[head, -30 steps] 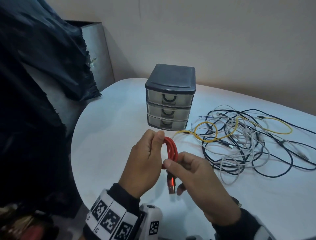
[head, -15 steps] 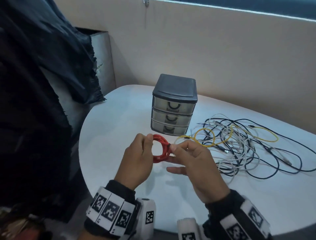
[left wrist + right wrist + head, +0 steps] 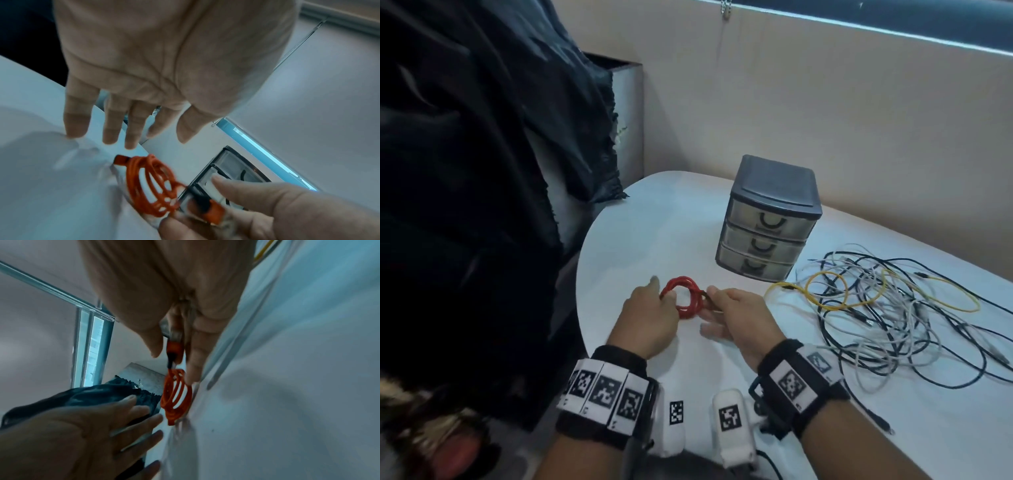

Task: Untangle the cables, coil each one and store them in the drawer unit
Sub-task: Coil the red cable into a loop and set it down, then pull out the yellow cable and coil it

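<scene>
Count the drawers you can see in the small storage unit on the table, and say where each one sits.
3. The drawer unit holds a top drawer, a middle drawer and a bottom drawer, stacked one above another, all shut. None appears hidden.

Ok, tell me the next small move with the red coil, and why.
Probably reach the free left hand to open a drawer of the drawer unit: the red cable is already coiled, the right hand pinches its plug, and all three drawers look closed.

Probably office: white table, desktop drawer unit, window blind.
</scene>
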`<state>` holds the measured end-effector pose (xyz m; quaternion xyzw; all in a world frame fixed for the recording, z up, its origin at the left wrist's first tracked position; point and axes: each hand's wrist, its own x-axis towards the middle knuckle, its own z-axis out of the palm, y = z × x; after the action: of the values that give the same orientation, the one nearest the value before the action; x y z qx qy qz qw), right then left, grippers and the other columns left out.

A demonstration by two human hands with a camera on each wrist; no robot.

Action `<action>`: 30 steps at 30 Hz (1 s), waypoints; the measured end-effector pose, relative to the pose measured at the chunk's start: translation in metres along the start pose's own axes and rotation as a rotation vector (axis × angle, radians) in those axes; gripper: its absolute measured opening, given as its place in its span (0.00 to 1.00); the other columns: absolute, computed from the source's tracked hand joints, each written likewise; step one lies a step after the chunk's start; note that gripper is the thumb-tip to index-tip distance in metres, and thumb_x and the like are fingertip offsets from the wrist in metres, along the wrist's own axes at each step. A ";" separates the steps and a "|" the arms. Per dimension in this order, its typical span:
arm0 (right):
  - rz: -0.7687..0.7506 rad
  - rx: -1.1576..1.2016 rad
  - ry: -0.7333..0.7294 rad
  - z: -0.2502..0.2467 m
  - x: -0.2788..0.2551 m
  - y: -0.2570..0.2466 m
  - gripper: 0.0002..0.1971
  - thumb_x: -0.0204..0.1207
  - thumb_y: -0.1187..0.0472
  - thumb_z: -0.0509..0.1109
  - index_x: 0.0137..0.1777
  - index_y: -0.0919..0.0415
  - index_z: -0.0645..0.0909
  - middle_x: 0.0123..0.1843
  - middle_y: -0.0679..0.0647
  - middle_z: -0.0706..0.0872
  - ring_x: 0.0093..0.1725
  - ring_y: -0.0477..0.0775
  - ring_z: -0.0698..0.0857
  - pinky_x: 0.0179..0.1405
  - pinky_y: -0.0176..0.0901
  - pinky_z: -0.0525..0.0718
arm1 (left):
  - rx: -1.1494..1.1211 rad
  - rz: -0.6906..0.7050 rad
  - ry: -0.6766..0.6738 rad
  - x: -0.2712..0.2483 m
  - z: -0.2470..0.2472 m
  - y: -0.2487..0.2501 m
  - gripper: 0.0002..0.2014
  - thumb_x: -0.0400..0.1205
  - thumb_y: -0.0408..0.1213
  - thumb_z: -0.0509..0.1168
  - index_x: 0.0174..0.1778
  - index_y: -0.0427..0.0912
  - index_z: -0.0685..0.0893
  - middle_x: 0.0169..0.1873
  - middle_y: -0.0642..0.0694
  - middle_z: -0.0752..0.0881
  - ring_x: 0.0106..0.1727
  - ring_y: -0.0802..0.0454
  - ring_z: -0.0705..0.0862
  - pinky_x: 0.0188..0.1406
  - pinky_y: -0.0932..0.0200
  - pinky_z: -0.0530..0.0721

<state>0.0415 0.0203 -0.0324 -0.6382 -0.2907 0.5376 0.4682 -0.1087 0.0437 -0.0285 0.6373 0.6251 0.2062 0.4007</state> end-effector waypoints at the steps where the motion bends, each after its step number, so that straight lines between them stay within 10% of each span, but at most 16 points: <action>1: 0.002 -0.071 -0.015 0.001 0.002 0.001 0.14 0.83 0.55 0.70 0.55 0.69 0.85 0.52 0.62 0.90 0.51 0.53 0.89 0.51 0.55 0.92 | -0.017 -0.014 0.031 0.001 -0.001 0.000 0.26 0.91 0.43 0.52 0.86 0.40 0.62 0.84 0.41 0.66 0.84 0.42 0.63 0.82 0.49 0.61; 6: -0.186 -0.486 0.079 -0.017 -0.006 0.005 0.23 0.77 0.48 0.74 0.70 0.54 0.79 0.63 0.50 0.83 0.58 0.51 0.86 0.62 0.57 0.86 | -0.142 0.038 0.209 -0.001 -0.001 0.002 0.25 0.90 0.42 0.56 0.84 0.47 0.65 0.81 0.44 0.70 0.82 0.45 0.66 0.82 0.45 0.64; 13: -0.235 -0.670 0.140 -0.077 -0.037 0.009 0.06 0.74 0.51 0.76 0.45 0.52 0.87 0.37 0.50 0.89 0.36 0.51 0.88 0.42 0.48 0.87 | -0.230 0.209 0.091 -0.019 0.029 0.032 0.06 0.86 0.42 0.66 0.56 0.50 0.86 0.50 0.57 0.87 0.54 0.62 0.84 0.52 0.64 0.79; 20: 0.089 -0.290 -0.366 -0.117 -0.079 -0.002 0.11 0.83 0.55 0.69 0.60 0.59 0.85 0.51 0.57 0.92 0.37 0.56 0.89 0.28 0.41 0.82 | 0.113 -0.010 -0.265 -0.002 0.087 0.067 0.27 0.82 0.61 0.64 0.41 0.36 0.87 0.34 0.44 0.92 0.28 0.50 0.91 0.28 0.62 0.82; 25: -0.011 -0.273 -0.054 -0.139 -0.081 0.006 0.08 0.81 0.56 0.71 0.51 0.60 0.86 0.44 0.56 0.91 0.34 0.52 0.86 0.28 0.40 0.79 | 0.391 0.041 -0.132 0.013 0.105 0.082 0.15 0.79 0.51 0.70 0.46 0.41 0.86 0.39 0.44 0.91 0.46 0.44 0.90 0.50 0.53 0.88; 30: -0.053 -0.275 0.022 -0.155 -0.072 0.003 0.05 0.82 0.58 0.71 0.50 0.57 0.88 0.48 0.55 0.89 0.36 0.50 0.87 0.27 0.41 0.81 | -0.255 -0.025 -0.327 0.008 0.107 0.095 0.13 0.77 0.41 0.78 0.31 0.47 0.80 0.33 0.48 0.86 0.39 0.51 0.83 0.43 0.58 0.79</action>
<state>0.1717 -0.0884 -0.0078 -0.6942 -0.3734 0.4731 0.3935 0.0340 0.0345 -0.0210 0.5988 0.5285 0.1726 0.5765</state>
